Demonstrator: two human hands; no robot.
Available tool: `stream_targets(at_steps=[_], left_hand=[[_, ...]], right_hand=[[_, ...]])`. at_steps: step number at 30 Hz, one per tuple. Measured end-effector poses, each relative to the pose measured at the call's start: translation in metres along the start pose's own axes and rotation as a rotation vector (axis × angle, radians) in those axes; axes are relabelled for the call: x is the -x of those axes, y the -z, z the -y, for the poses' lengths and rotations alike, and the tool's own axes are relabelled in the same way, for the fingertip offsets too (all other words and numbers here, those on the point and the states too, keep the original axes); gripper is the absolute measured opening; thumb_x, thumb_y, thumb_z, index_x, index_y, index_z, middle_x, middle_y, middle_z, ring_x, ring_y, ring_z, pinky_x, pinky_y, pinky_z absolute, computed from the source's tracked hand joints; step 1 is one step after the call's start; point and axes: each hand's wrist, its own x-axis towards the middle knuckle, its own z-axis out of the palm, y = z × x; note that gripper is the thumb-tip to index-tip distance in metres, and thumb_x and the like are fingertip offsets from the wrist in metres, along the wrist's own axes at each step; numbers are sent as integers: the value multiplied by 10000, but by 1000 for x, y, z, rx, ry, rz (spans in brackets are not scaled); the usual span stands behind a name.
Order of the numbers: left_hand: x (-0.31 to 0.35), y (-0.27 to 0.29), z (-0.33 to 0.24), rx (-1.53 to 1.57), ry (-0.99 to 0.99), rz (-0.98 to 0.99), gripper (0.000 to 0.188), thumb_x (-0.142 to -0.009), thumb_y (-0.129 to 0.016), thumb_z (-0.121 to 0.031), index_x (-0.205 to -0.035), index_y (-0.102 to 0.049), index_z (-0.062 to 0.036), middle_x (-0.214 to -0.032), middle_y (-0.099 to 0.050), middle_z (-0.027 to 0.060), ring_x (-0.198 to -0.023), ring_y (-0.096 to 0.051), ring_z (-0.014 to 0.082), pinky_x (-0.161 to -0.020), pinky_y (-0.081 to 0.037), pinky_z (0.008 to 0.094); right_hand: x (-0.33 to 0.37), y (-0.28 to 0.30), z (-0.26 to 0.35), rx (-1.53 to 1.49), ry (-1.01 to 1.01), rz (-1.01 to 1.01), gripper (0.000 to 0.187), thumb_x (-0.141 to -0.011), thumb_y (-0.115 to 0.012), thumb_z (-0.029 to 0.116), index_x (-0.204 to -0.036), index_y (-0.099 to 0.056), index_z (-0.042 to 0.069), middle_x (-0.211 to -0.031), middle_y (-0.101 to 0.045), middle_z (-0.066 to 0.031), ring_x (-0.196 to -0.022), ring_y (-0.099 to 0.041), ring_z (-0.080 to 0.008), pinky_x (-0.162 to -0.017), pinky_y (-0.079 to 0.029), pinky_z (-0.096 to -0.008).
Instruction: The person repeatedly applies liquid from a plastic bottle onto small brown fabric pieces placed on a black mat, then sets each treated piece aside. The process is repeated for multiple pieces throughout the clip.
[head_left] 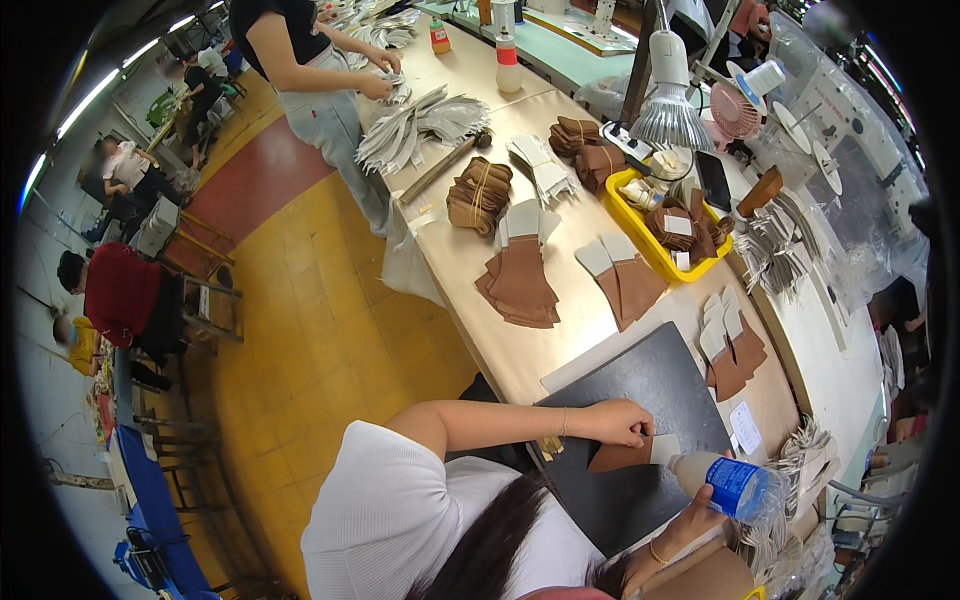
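On a black board (690,395) in front of me lies a brown leather-like piece (616,458) with a pale end piece (663,448). My left hand (618,422) is closed with curled fingers at the upper edge of the brown piece; what its fingertips hold, if anything, is hidden. My right hand (697,517) grips a clear plastic bottle (728,482) with a blue label. The bottle is tilted, its narrow end pointing at the pale end piece. Fanned brown-and-pale pieces (735,350) lie just beyond the board.
More fanned brown pieces (520,280) and tied brown bundles (480,195) lie further up the table. A yellow basket (668,262) holds brown bundles beside a lamp (672,110) and a phone (713,180). A co-worker (300,80) stands at the far left, handling grey pieces (425,128).
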Motion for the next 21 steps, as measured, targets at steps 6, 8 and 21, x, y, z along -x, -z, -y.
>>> stream_targets(at_steps=[6,8,21], left_hand=[[0,1,3,0,4,-1,287,-773,-681,-202,-1005,-656,-35,-743,-666,98,-672,-637,239,-623,-483,351],[0,2,1,8,7,6,292,-773,-683,-205,-1007,-656,-32,-742,-666,98,-671,-636,239,-624,-483,351],[-1,1,3,-8,9,18,303,-769,-691,-207,-1013,-655,-30,-729,-664,89,-665,-635,227,-628,-482,348]], right_hand=[[1,-3,6,-67,-106,-20,886,-736,-774,461,-1317,-369,-72,-1259,-527,-240,-1086,-557,-317,-925,-474,-439],[1,-1,5,-62,-99,-12,883,-740,-770,462,-1317,-369,-72,-1257,-528,-241,-1085,-559,-318,-924,-473,-440],[3,1,1,-80,-86,-16,869,-743,-771,454,-1314,-368,-62,-1266,-525,-224,-1090,-555,-320,-930,-469,-440]])
